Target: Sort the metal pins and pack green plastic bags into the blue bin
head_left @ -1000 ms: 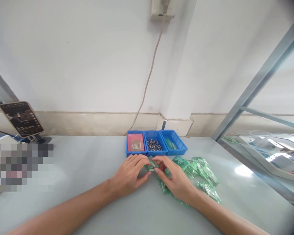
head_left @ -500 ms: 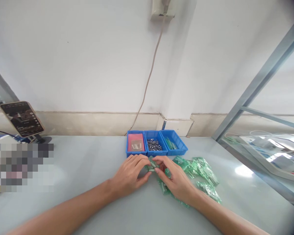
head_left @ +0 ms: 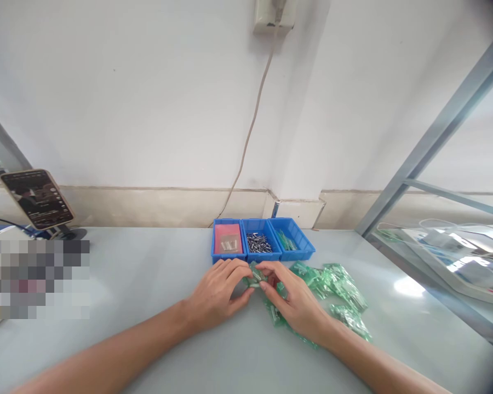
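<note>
Between my two hands is a small green plastic bag (head_left: pixel 255 278) with pale, rod-like pieces inside. My left hand (head_left: pixel 222 290) pinches its left side with thumb and fingers. On the other side, my right hand (head_left: pixel 293 298) grips the bag between thumb and forefinger. Several similar green bags (head_left: pixel 332 284) lie in a loose pile to the right, some partly hidden under my right hand. Just beyond my hands stand three blue bins: the left bin (head_left: pixel 229 257) has red material and a small clear packet, the middle bin (head_left: pixel 263 256) metal pins, the right bin (head_left: pixel 302 253) green pieces.
A phone (head_left: pixel 36 200) leans on a stand at the far left of the grey table (head_left: pixel 148 262). Blurred-out items lie below it. A cable (head_left: pixel 252 120) runs down the wall from a socket (head_left: pixel 273 16). A metal frame (head_left: pixel 435 131) rises on the right.
</note>
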Motion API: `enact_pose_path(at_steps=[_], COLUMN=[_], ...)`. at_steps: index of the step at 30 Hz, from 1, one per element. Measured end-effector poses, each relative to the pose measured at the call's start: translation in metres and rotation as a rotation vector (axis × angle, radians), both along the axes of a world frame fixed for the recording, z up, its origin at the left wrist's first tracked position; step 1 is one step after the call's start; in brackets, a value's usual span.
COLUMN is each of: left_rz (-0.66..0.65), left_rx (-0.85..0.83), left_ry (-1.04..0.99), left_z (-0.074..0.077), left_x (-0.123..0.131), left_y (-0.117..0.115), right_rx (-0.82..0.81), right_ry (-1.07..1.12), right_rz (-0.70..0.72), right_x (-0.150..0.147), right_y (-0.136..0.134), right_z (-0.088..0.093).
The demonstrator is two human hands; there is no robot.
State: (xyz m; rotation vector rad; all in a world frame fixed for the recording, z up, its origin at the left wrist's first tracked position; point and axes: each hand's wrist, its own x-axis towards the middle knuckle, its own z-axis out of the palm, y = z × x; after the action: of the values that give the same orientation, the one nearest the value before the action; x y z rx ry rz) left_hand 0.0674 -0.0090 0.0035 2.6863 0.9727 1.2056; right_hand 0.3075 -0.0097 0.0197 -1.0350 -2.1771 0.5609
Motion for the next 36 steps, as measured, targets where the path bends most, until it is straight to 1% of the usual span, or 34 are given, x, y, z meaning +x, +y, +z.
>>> enact_pose_path(at_steps=[16,27,36], left_rz=[0.001,-0.008,-0.002], left_rx=[0.008,0.001,-0.002], left_ry=[0.002,0.01,0.006], left_z=[-0.0001,-0.0026,-0.0007], left_x=[0.0004,-0.0001,0.0003], left_y=[0.0,0.0009,0.0003], right_rx=[0.01,-0.034,-0.041], right_ry=[-0.001,-0.009,0.006], right_rz=[-0.001,0.004,-0.004], right_x=[0.0009,0.0006,0.0004], right_y=[0.0006,-0.0004,-0.0003], right_z=[-0.0017,0.0006,0.0001])
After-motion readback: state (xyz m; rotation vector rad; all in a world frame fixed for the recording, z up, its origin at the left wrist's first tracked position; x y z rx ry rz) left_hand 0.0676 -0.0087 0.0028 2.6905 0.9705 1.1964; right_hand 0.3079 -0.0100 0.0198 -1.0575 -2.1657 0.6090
